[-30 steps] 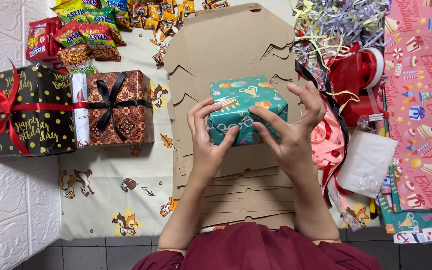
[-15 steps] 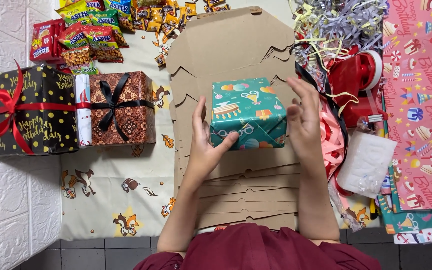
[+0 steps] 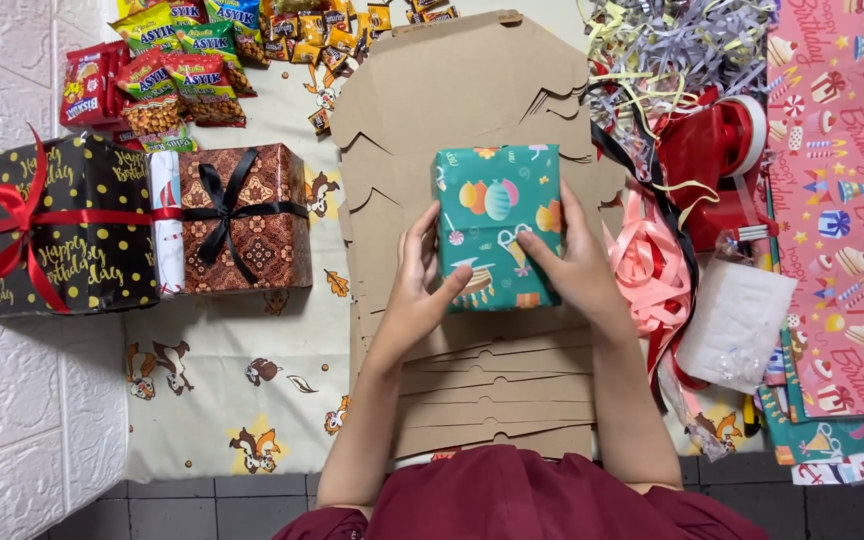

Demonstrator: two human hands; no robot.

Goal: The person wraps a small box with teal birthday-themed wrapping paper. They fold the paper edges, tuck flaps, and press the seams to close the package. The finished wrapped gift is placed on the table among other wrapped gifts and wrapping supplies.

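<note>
A small box wrapped in teal paper with party prints (image 3: 497, 215) rests over a stack of flat brown cardboard pieces (image 3: 472, 100). My left hand (image 3: 417, 290) grips its lower left side, thumb on the front face. My right hand (image 3: 577, 265) holds its right side, thumb laid across the lower front. Both forearms reach up from the bottom edge, above a dark red garment.
At left stand a black dotted gift box with a red ribbon (image 3: 62, 225), a white roll (image 3: 165, 220) and a brown patterned box with a black bow (image 3: 247, 215). Snack packets (image 3: 167, 60) lie above. At right are a red tape dispenser (image 3: 717, 160), ribbons (image 3: 652, 265), shredded paper and pink wrapping paper (image 3: 842, 200).
The teal box has been turned from lying wide to standing tall, and sits more squarely facing up. Both hands shifted lower along its sides.
</note>
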